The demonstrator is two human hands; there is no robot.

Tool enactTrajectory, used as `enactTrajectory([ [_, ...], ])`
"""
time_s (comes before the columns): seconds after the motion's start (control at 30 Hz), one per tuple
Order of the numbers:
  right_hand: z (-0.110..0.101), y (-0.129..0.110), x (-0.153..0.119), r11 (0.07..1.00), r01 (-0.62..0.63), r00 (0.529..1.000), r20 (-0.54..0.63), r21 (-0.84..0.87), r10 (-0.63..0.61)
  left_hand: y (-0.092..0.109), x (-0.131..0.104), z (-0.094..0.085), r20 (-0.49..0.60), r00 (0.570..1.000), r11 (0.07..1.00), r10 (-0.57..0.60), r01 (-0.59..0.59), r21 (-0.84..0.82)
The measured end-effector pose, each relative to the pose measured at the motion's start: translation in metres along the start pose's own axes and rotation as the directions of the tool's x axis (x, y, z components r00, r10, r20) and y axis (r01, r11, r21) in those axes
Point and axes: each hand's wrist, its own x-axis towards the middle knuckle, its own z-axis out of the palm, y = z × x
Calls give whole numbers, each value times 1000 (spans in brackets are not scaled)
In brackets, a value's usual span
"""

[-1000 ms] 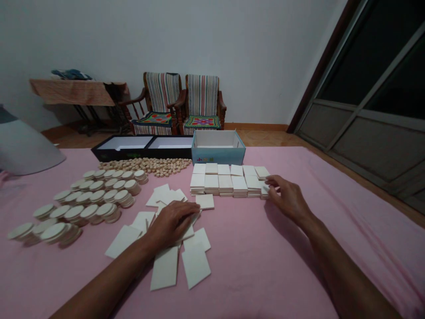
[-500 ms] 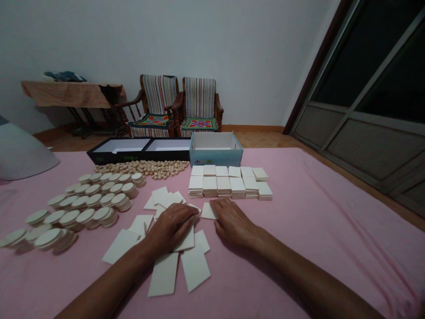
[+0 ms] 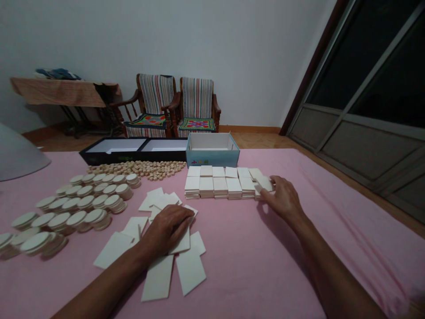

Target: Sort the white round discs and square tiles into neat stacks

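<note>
Several white rectangular cards [image 3: 158,278] lie scattered on the pink cloth. My left hand [image 3: 169,227] rests over them, fingers curled round the edge of one card. At the right end of the stacked rows of white cards [image 3: 220,185], my right hand [image 3: 282,197] pinches a white card [image 3: 264,182] between thumb and fingers, just over the end stack. Piles of round white discs [image 3: 85,203] stand in rows at the left. Small wooden beads [image 3: 139,168] lie behind them.
An open black box [image 3: 133,156] and an open light blue box [image 3: 213,157] stand at the cloth's [image 3: 332,230] far edge. A pale curved object [image 3: 20,153] is at the left. Two chairs [image 3: 197,104] and a covered table [image 3: 63,92] are beyond.
My right hand has moved right and away from me, carrying a card from beside my left hand to the end stack. My left hand stays over the scattered cards. The view has shifted slightly.
</note>
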Motion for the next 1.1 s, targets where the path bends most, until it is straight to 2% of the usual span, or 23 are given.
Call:
enactTrajectory([
  [0.1, 13, 5, 0, 997, -58, 998, 29, -59, 60, -1, -1, 0, 7, 1000, 1000, 2, -2, 3],
  [0.2, 19, 4, -3, 998, -46, 999, 18, 37, 46, -2, -1, 1, 3, 1000, 1000, -4, 4, 1],
  [0.37, 5, -5, -6, 959, 22, 995, -100, 284, 7, -3, -2, 3, 7, 1000, 1000, -24, 24, 6],
  [0.47, -5, -25, -16, 906, 128, 991, -16, 404, -133, -4, -2, 4, 0, 999, 999, -44, 44, 17],
  [0.53, -7, -44, -27, 844, 220, 944, 110, 489, -310, -5, -4, 5, -6, 998, 997, -69, 69, 24],
  [0.57, -8, -54, -34, 802, 268, 897, 166, 534, -411, -6, -4, 5, -7, 996, 996, -87, 87, 26],
  [0.67, -8, -86, -51, 672, 395, 698, 271, 626, -663, -9, -6, 7, -19, 988, 988, -152, 152, 28],
  [0.73, -7, -103, -60, 605, 458, 557, 319, 651, -766, -11, -8, 8, -39, 980, 980, -195, 196, 23],
  [0.77, -7, -110, -63, 589, 471, 511, 341, 657, -789, -12, -8, 8, -49, 976, 977, -210, 211, 18],
  [0.8, -5, -116, -66, 586, 474, 486, 360, 657, -796, -12, -8, 8, -56, 974, 975, -219, 220, 12],
  [1.0, 7, -128, -73, 625, 461, 493, 403, 630, -771, -13, -9, 8, -58, 973, 974, -224, 225, 14],
  [1.1, 4, -123, -72, 659, 467, 530, 411, 589, -742, -12, -8, 8, -59, 974, 975, -218, 220, 21],
])
